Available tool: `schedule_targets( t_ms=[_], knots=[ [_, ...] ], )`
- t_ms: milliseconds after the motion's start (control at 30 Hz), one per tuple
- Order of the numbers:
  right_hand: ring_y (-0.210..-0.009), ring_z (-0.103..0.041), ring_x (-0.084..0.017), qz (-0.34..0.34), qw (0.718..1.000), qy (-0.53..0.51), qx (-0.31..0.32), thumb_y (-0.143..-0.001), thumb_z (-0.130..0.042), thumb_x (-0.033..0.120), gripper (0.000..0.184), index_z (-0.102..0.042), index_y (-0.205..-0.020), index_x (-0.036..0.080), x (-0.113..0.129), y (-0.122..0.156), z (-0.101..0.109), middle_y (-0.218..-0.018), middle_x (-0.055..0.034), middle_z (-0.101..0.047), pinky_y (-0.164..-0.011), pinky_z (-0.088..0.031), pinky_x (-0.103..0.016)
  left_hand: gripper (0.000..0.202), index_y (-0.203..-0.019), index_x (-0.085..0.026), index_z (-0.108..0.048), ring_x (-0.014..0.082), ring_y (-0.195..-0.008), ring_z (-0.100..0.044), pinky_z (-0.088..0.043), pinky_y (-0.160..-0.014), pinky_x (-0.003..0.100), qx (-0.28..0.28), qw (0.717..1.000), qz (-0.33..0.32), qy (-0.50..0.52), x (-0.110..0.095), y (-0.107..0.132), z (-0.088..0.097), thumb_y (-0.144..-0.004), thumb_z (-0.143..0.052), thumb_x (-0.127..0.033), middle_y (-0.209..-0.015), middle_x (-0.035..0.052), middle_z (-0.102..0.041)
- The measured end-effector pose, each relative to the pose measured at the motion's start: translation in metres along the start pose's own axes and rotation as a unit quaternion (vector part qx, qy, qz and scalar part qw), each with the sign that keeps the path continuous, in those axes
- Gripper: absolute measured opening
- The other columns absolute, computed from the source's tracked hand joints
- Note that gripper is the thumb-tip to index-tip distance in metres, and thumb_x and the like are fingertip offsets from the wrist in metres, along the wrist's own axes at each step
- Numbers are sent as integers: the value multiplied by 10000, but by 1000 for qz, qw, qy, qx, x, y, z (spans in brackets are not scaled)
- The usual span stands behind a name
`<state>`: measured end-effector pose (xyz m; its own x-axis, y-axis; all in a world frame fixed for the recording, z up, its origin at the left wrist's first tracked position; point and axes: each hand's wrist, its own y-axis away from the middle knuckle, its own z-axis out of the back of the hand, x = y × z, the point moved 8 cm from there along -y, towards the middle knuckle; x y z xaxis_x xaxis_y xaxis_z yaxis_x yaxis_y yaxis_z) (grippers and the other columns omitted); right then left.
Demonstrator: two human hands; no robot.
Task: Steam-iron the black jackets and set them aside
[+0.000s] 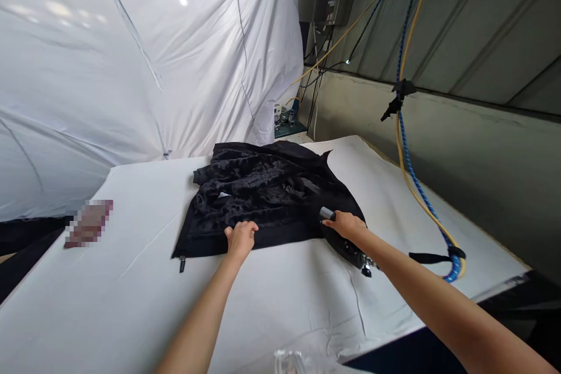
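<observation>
A black jacket [258, 181] with a plush, furry lining facing up lies spread on the white-covered table [144, 298]. My left hand [241, 239] is closed at its near edge, fingers curled onto the cloth. A zipper pull [182, 265] hangs from the jacket's near left corner. My right hand [348, 225] is wrapped round the handle of a steam iron [326, 213], whose grey handle end sticks out past the thumb. The iron's dark body rests over the near right part of the jacket, and my hand and forearm partly cover it. A small white label [224, 194] shows in the lining.
A blue hose [407, 152] and a yellow one [400, 134] hang down together on the right, bound with black ties. A pixelated reddish item [90, 225] is at the table's left. White sheeting [131, 58] closes off the back; clear plastic [289, 361] lies near me.
</observation>
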<state>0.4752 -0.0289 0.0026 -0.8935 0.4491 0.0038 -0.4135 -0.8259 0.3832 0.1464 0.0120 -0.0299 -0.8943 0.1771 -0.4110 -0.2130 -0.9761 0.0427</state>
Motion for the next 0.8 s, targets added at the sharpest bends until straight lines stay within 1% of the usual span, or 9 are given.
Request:
schedule_targets(
  t_ms=[67,133,267,367,467,533,600,700,800],
  knots=[
    [-964,-567,-300,-14,1000,2,-5,-719,-419,652,546,-581,-1000,212,-22,-8,5,-1019,-122,-615,-729,-436,-388,231,-868,-279,-605,168,-962,-513,-246,-836,359,22,1000,-8,-16,-9,2,-11,-788,-447,-132,-938,-11,-640],
    [-959,-568,-304,-25,1000,4,-9,-718,-412,655,557,-583,-1003,209,-41,-15,10,-1016,-128,-615,-719,-437,-388,212,-896,-282,-600,174,-969,-513,-233,-857,373,40,999,6,-35,-10,3,-18,-776,-481,-153,-939,-7,-638],
    [-959,-563,-314,-34,999,19,6,-716,-430,631,550,-586,-1022,202,-67,-19,23,-1020,-131,-615,-716,-433,-387,190,-916,-283,-598,188,-992,-507,-222,-873,382,54,997,24,-53,-6,4,-21,-773,-515,-189,-967,2,-631],
    [-954,-563,-317,9,999,34,8,-692,-458,637,565,-580,-1053,220,-63,-13,31,-1020,-123,-617,-722,-426,-390,209,-949,-290,-594,182,-1004,-496,-227,-867,368,33,998,12,-53,-11,3,-19,-797,-493,-190,-1003,10,-620],
    [-953,-563,-310,68,997,33,5,-664,-476,661,595,-573,-1079,246,-41,-4,30,-1015,-108,-622,-733,-421,-389,259,-1022,-295,-569,181,-1038,-470,-235,-861,362,7,998,-2,-57,-24,0,-21,-806,-481,-183,-1093,22,-584],
    [-945,-568,-298,92,995,30,11,-654,-497,657,582,-583,-1061,251,-26,-1,24,-997,-96,-629,-735,-422,-377,295,-1073,-299,-545,186,-1047,-465,-240,-862,366,11,998,-7,-62,-33,-4,-26,-807,-478,-191,-1128,33,-564],
    [-924,-579,-282,97,995,26,20,-656,-505,647,560,-593,-1040,248,-18,-3,16,-967,-85,-637,-726,-425,-360,332,-1113,-297,-524,197,-1049,-466,-241,-870,376,33,997,0,-74,-39,-7,-33,-798,-487,-201,-1126,45,-562],
    [-913,-586,-270,81,996,18,26,-676,-486,640,543,-589,-1039,250,-25,-14,13,-970,-79,-637,-715,-431,-350,395,-1152,-287,-499,217,-1054,-468,-238,-886,397,68,992,19,-100,-40,-13,-41,-766,-520,-206,-1110,58,-564],
    [-932,-578,-282,47,998,23,17,-689,-466,635,528,-589,-1033,254,-53,-28,22,-1003,-86,-628,-721,-431,-365,422,-1168,-281,-489,226,-1052,-470,-235,-895,412,79,990,29,-115,-40,-16,-43,-753,-534,-225,-1113,62,-559]
  ],
)
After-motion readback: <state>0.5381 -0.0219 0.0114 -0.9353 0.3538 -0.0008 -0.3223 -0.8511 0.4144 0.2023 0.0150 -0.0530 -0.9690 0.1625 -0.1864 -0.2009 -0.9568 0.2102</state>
